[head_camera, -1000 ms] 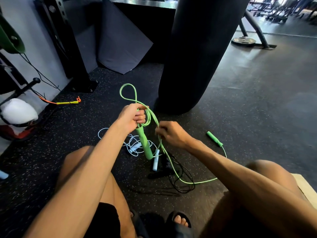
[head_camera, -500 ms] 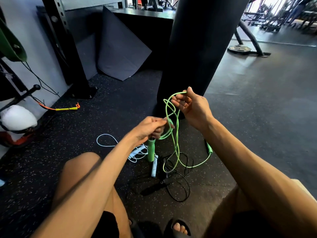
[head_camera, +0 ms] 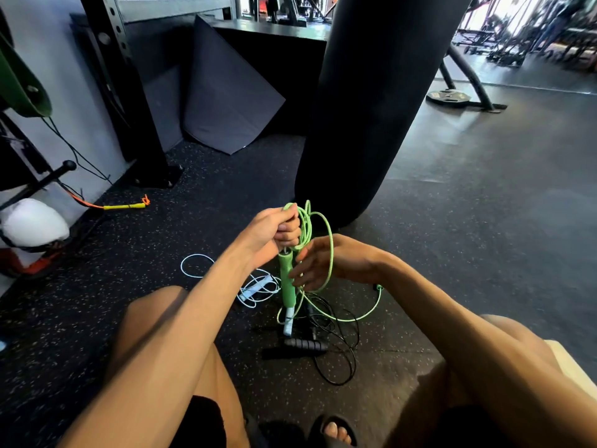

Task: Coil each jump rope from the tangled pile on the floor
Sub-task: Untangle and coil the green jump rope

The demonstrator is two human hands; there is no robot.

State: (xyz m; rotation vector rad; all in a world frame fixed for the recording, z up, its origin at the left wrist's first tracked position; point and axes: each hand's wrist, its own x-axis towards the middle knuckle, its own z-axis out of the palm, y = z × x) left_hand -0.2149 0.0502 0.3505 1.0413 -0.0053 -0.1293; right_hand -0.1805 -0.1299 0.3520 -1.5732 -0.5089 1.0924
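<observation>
1. Green jump rope (head_camera: 287, 281): bright green, cord gathered into several loops and raised off the floor; handle hanging upright beneath them, loose tail trailing to the floor on the right.
2. White jump rope (head_camera: 258, 287): thin pale cord, tangled on the floor, one loop spread leftward.
3. Black jump rope (head_camera: 305, 345): ribbed handle lying flat, thin cord looped loosely alongside.

R hand (head_camera: 339, 263) has dropped away from the punch bag (head_camera: 371, 108), fingers now spread & off the green rope (head_camera: 330, 240), while L hand (head_camera: 274, 231) has gone up nearer the bag's bottom w/ more loops bunched in it.
</observation>
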